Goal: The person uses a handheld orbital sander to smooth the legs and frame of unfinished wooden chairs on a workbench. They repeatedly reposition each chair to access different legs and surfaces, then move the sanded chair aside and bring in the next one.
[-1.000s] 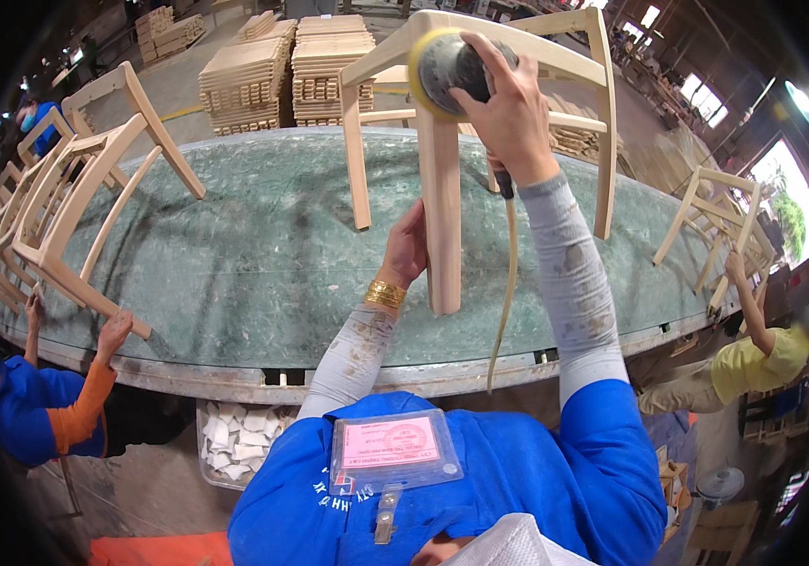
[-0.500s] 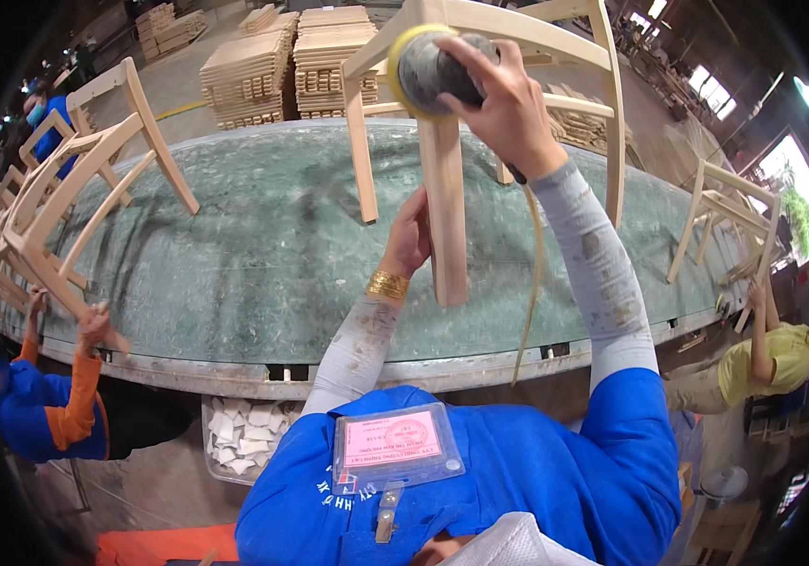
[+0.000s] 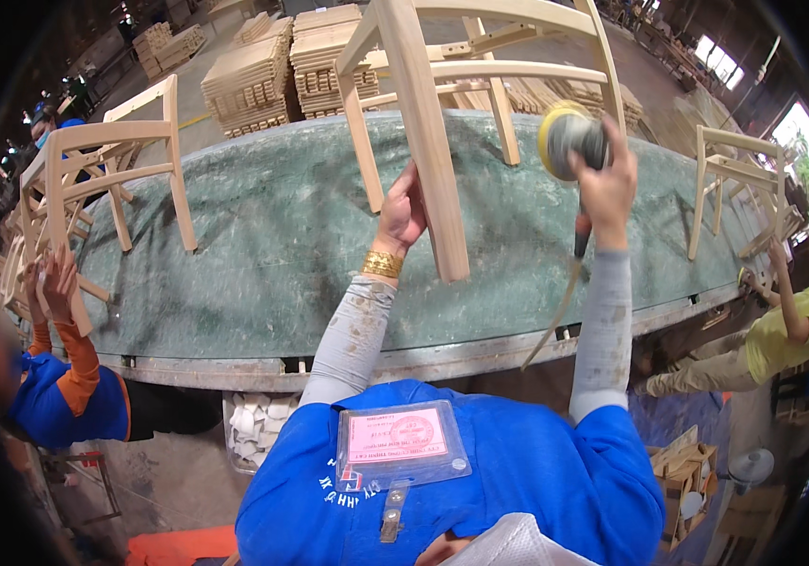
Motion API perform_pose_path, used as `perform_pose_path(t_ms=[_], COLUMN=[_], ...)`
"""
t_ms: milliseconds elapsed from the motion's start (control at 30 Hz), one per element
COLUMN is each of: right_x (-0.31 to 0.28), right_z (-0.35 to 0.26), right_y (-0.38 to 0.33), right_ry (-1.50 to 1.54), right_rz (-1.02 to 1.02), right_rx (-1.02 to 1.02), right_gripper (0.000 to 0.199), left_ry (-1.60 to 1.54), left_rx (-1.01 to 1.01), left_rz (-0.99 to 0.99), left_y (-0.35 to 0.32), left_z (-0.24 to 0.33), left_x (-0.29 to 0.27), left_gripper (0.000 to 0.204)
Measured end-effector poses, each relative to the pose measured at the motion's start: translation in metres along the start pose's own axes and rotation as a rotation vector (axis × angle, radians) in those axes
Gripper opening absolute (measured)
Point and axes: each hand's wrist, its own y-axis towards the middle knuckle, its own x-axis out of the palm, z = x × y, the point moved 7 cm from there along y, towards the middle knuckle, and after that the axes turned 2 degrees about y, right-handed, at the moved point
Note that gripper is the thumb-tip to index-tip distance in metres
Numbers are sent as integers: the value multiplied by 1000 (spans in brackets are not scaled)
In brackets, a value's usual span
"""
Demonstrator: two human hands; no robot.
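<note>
While the left hand lies palm-in along the left side of a chair leg, its fingers partly hidden behind the wood so that I cannot tell how tightly it grips, the right hand is curled around a round power sander right of centre. The sander's yellow pad faces left, apart from that leg; its hose hangs down and slightly left.

The pale wooden chair stands at the upper centre of the frame, over the green tabletop. The gripped leg's long axis runs steeply from the top edge down and a little right, its squared foot pointing toward the bottom of the frame.

Another chair frame stands at the left, beside a co-worker in orange sleeves; slat stacks fill the upper left-centre.
</note>
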Motion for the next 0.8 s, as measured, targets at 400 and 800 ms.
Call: perform_pose_path(t_ms=[400,800], right_x=[73,96], right_z=[82,87], right_y=[-321,-335], right_ry=[-284,-205], right_rz=[-830,-783], right_rx=[593,569], right_gripper=[75,72], left_ry=[7,118], left_rx=[-38,-68], left_rz=[-66,-78], left_y=[-1,7], left_z=[3,7], left_x=[8,7], left_gripper=[38,34])
